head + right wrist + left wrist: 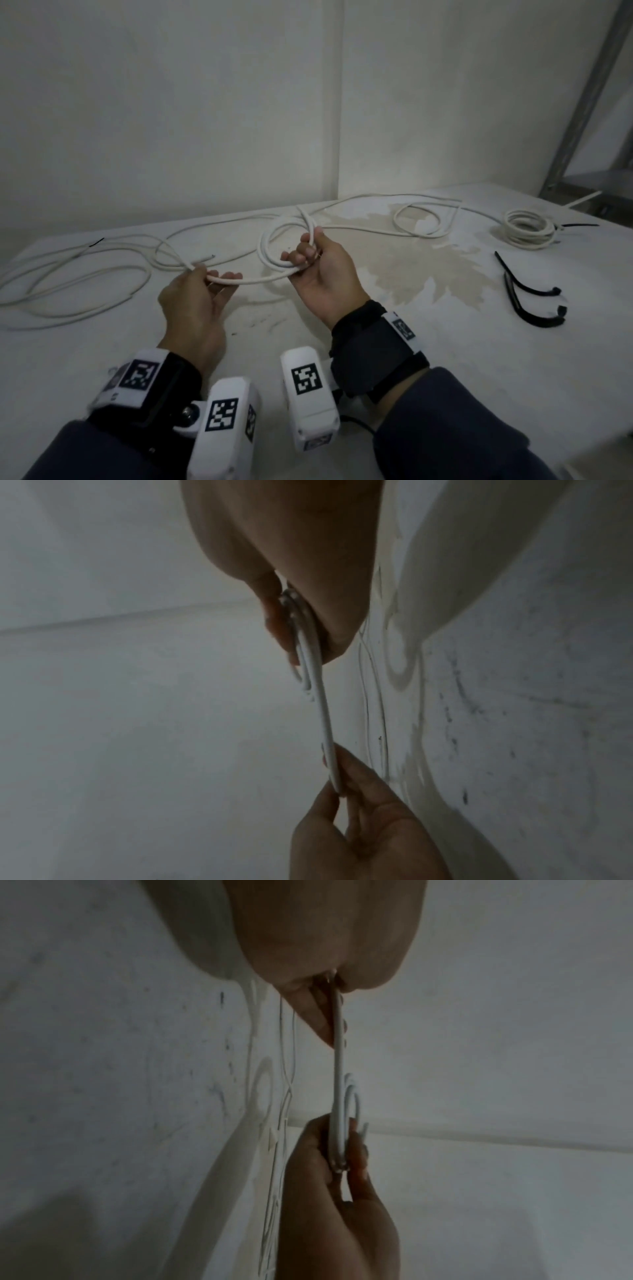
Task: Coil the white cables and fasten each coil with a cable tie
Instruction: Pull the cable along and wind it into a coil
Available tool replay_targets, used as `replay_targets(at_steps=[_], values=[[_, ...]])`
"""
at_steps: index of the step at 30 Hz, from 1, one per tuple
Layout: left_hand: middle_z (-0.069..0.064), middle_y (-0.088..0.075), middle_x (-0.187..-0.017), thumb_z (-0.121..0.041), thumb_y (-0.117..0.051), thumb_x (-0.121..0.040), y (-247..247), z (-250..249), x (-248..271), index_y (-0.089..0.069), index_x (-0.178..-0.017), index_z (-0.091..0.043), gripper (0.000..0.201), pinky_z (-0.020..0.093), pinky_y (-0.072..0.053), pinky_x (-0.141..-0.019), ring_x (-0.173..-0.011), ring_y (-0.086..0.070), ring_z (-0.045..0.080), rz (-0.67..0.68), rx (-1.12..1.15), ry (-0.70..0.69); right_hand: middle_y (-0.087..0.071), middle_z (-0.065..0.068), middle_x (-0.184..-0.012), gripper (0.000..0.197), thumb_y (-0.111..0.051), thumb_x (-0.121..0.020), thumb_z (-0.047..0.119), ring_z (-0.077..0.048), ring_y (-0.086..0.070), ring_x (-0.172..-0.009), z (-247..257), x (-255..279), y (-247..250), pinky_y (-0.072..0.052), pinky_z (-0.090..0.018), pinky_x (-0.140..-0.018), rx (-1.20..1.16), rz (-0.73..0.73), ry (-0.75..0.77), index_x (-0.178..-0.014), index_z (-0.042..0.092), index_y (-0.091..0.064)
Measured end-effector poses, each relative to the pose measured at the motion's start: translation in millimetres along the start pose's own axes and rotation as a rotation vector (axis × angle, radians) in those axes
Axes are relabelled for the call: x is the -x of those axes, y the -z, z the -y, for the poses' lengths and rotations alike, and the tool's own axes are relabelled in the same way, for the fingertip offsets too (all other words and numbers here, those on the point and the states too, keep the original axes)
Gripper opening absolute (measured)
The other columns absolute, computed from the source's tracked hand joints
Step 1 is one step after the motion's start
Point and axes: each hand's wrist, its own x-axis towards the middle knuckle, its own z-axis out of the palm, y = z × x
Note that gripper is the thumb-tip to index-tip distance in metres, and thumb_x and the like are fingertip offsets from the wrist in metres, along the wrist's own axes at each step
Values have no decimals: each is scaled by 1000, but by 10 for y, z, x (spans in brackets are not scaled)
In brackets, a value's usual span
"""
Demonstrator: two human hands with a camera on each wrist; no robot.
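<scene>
While right hand (322, 270) grips the coil (284, 246), left hand (195, 301) pinches its white cable (253, 280).

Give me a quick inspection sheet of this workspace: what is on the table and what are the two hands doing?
Surface: white table top with a large beige stain and dark scuffs.
Job's things: half-made coil of white round cable held above the table; finished white cable coil lying far right; two black plastic cable ties at the right.
Clutter: nothing seen.
Grippers: right hand grips the half-made coil's loops; left hand pinches the strand leading into it.
Cables: loose white cable sprawls across the table's left and back, uncoiled.
Surroundings: plain white wall; grey metal shelf frame at the far right.
</scene>
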Motion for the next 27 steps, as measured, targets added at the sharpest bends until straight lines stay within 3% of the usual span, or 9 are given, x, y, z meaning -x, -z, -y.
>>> replay_targets(at_steps=[3,4,6,8,13,15,17,22,27], values=[[6,-51,-74,5,-48,-93,17,-55,-39,-52,-82,-6,16,15,-52,-55,-53,-56,6,-60,-16,-171,-33,4,-42,35,-35,-104,25,-10,-29,-34,-8,-4,44,-42,-25,-58,140,-63,-85,-73,11,-44],[5,-52,-75,7,-47,-92,28,-83,-49,-54,-91,-5,14,13,-50,-54,-52,-56,4,-82,-28,-203,-33,4,-41,33,-34,-104,21,-10,-28,-34,7,1,57,-39,-24,-56,184,-71,-110,-74,11,-44],[6,-53,-78,10,-44,-92,74,-120,-98,-50,-120,-4,32,14,-45,-46,-45,-52,3,-98,-109,-242,-31,4,-40,31,-31,-103,16,-10,-25,-33,37,7,76,-34,-24,-55,249,-79,-159,-74,11,-42],[6,-56,-79,9,-43,-94,111,-116,-137,-45,-134,-4,42,14,-40,-39,-37,-46,0,-42,-271,-272,-28,4,-39,34,-31,-102,16,-9,-23,-31,39,17,85,-31,-23,-55,312,-76,-230,-70,10,-42],[1,-62,-81,-3,-47,-98,68,-108,-35,-54,-130,-16,36,15,-35,-38,-37,-39,1,330,-677,-464,-23,6,-39,34,-34,-100,17,-7,-20,-29,31,20,72,-26,-22,-49,411,-55,-277,-68,8,-43],[-2,-62,-81,-6,-49,-97,56,-123,16,-56,-128,-22,35,16,-34,-40,-41,-38,3,502,-766,-474,-22,6,-39,34,-34,-100,17,-7,-19,-28,45,11,74,-27,-20,-45,433,-58,-262,-68,8,-43],[-4,-63,-80,-7,-50,-97,45,-129,52,-57,-127,-23,35,17,-34,-41,-44,-38,6,572,-806,-460,-22,7,-39,34,-34,-99,17,-7,-18,-28,47,7,77,-27,-19,-41,427,-71,-256,-68,8,-43],[1,-63,-84,-4,-48,-98,79,-113,41,-56,-130,-18,36,18,-37,-41,-43,-42,5,546,-794,-369,-22,6,-39,34,-35,-99,17,-7,-18,-27,40,13,73,-28,-15,-37,441,-82,-249,-67,7,-44],[7,-62,-86,-1,-47,-97,123,-105,-52,-52,-133,-11,37,17,-47,-45,-44,-51,2,354,-615,-363,-23,6,-40,32,-37,-99,16,-7,-18,-29,50,-2,71,-32,-18,-36,423,-34,-220,-70,8,-45]])
